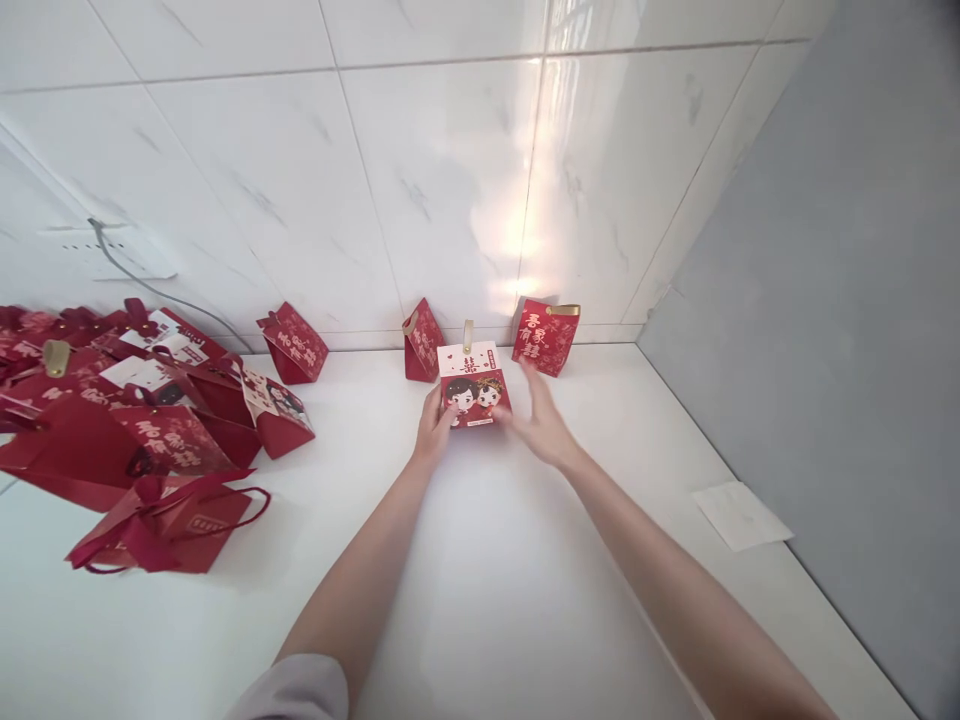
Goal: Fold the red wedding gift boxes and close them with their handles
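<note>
L hand (433, 425) grips the L side of a red-&-white card box w/ cartoon couple & gold loop (472, 388), thumb on its front. R hand (546, 428) is unclenched, fingers spread, thumb by the box's R edge; blurred, can't tell if touching. Box is toward the back of the white desk (637, 470), just in front of & btwn a red angular card box (424, 342) (L) and a red card box w/ pale lettering (546, 338) (R). Pile of red ribboned gift boxes (71, 450) far L.
</note>
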### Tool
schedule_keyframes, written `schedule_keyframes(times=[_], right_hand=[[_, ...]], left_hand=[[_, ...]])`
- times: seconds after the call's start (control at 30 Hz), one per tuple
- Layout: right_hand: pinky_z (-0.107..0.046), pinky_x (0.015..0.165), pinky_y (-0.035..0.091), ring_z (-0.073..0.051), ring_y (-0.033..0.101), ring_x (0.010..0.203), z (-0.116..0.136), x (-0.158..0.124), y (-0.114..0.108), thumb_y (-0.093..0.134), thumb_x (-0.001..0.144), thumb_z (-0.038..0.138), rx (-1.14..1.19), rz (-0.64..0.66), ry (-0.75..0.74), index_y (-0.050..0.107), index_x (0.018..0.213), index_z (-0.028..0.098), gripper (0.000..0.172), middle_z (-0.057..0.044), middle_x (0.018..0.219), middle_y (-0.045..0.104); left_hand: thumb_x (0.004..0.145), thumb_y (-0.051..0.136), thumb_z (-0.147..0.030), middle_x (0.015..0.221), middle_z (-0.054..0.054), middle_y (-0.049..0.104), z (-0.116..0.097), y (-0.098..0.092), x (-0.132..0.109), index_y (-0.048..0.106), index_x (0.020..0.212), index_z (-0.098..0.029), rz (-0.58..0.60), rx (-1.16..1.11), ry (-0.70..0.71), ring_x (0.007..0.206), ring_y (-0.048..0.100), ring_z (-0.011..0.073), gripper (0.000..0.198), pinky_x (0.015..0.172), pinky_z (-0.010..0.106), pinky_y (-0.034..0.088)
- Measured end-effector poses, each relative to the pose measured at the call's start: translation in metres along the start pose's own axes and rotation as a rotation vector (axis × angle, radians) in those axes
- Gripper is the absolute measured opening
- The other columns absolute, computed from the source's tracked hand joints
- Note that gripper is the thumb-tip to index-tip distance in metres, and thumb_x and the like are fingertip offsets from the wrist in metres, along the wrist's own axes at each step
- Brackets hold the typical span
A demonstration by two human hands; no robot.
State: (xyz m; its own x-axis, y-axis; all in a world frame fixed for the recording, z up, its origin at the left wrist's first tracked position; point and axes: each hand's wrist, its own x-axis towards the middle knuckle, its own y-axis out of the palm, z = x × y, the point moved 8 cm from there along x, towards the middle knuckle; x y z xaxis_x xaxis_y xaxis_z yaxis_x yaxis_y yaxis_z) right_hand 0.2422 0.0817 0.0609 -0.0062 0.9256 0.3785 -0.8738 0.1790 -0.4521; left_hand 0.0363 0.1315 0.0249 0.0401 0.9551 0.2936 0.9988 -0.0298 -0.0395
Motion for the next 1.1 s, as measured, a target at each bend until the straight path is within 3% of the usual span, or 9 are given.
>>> schedule_keyframes(times=[0.1, 0.27, 0.37, 0.47, 0.57, 0.67, 0.87, 0.97, 1.1], right_hand=[[-0.054, 0.11, 0.036, -0.03, 0.04, 0.137, -0.02, -0.009, 0.032, 0.07, 0.077, 0.054, 0.096, 0.13, 0.092, 0.005, 0.154, 0.028, 0.105, -0.011, 0.151, 0.038], [-0.045, 0.107, 0.041, -0.026, 0.051, 0.127, -0.028, -0.017, 0.034, 0.061, 0.086, 0.047, 0.128, -0.032, 0.082, 0.039, 0.143, 0.024, 0.065, -0.01, 0.138, 0.054], [-0.041, 0.095, 0.051, -0.024, 0.061, 0.111, -0.02, -0.019, 0.029, 0.057, 0.089, 0.046, 0.153, -0.053, 0.081, 0.048, 0.137, 0.025, 0.054, -0.01, 0.127, 0.06], [-0.038, 0.08, 0.057, -0.022, 0.066, 0.092, -0.016, -0.02, 0.027, 0.058, 0.088, 0.047, 0.229, -0.04, 0.135, 0.024, 0.15, 0.027, 0.073, -0.01, 0.127, 0.059], [-0.038, 0.076, 0.058, -0.02, 0.066, 0.083, -0.01, -0.022, 0.029, 0.062, 0.086, 0.043, 0.238, -0.009, 0.101, 0.004, 0.153, 0.03, 0.09, -0.01, 0.126, 0.058], [-0.038, 0.074, 0.058, -0.021, 0.065, 0.082, -0.004, -0.023, 0.032, 0.065, 0.083, 0.038, 0.083, 0.017, 0.027, 0.007, 0.153, 0.032, 0.092, -0.01, 0.126, 0.055], [-0.035, 0.06, 0.055, -0.022, 0.064, 0.074, -0.008, -0.024, 0.034, 0.06, 0.085, 0.033, -0.353, 0.012, -0.006, 0.023, 0.15, 0.032, 0.075, -0.008, 0.117, 0.059], [-0.036, 0.064, 0.055, -0.023, 0.064, 0.079, -0.005, -0.024, 0.035, 0.06, 0.085, 0.031, -0.429, -0.002, -0.058, 0.03, 0.146, 0.031, 0.068, -0.008, 0.116, 0.059], [-0.038, 0.073, 0.054, -0.025, 0.06, 0.094, 0.006, -0.026, 0.036, 0.049, 0.086, 0.011, -0.586, -0.04, -0.183, 0.04, 0.142, 0.035, 0.061, -0.009, 0.114, 0.056]], left_hand=[[0.085, 0.059, -0.045, 0.143, 0.009, 0.049, -0.003, -0.002, 0.001, 0.056, 0.131, -0.022, 0.016, 0.042, 0.041, 0.137, 0.039, 0.0266, 0.051, 0.118, 0.042, 0.026], [0.087, 0.057, -0.048, 0.151, 0.008, 0.037, -0.011, 0.007, -0.003, 0.053, 0.134, -0.023, 0.143, 0.01, 0.05, 0.145, 0.024, 0.0267, 0.054, 0.121, 0.041, 0.021], [0.071, 0.076, -0.044, 0.149, 0.011, 0.04, -0.015, 0.019, -0.008, 0.042, 0.143, -0.023, 0.235, -0.039, 0.015, 0.142, 0.032, 0.0316, 0.083, 0.116, 0.044, 0.032], [0.068, 0.08, -0.036, 0.145, 0.013, 0.047, -0.018, 0.024, -0.012, 0.013, 0.153, -0.027, 0.231, -0.068, -0.05, 0.129, 0.05, 0.0301, 0.108, 0.105, 0.044, 0.046], [0.074, 0.075, -0.036, 0.145, 0.009, 0.047, -0.018, 0.019, -0.014, -0.006, 0.152, -0.036, 0.122, -0.067, -0.138, 0.115, 0.061, 0.0276, 0.112, 0.083, 0.036, 0.059], [0.077, 0.071, -0.041, 0.143, 0.008, 0.049, -0.019, 0.016, -0.016, 0.008, 0.153, -0.037, 0.071, -0.052, -0.189, 0.102, 0.067, 0.0269, 0.098, 0.065, 0.03, 0.062], [0.083, 0.062, -0.047, 0.139, 0.004, 0.053, -0.025, 0.016, -0.018, 0.032, 0.148, -0.032, 0.046, 0.033, -0.137, 0.102, 0.065, 0.0261, 0.074, 0.064, 0.029, 0.061], [0.088, 0.053, -0.05, 0.14, 0.004, 0.053, -0.029, 0.014, -0.017, 0.04, 0.145, -0.03, 0.032, 0.043, -0.08, 0.108, 0.062, 0.0251, 0.061, 0.077, 0.031, 0.059], [0.095, 0.041, -0.049, 0.127, 0.005, 0.061, -0.034, 0.007, -0.016, 0.055, 0.129, -0.026, -0.003, 0.141, 0.004, 0.112, 0.059, 0.0226, 0.044, 0.094, 0.033, 0.049]])
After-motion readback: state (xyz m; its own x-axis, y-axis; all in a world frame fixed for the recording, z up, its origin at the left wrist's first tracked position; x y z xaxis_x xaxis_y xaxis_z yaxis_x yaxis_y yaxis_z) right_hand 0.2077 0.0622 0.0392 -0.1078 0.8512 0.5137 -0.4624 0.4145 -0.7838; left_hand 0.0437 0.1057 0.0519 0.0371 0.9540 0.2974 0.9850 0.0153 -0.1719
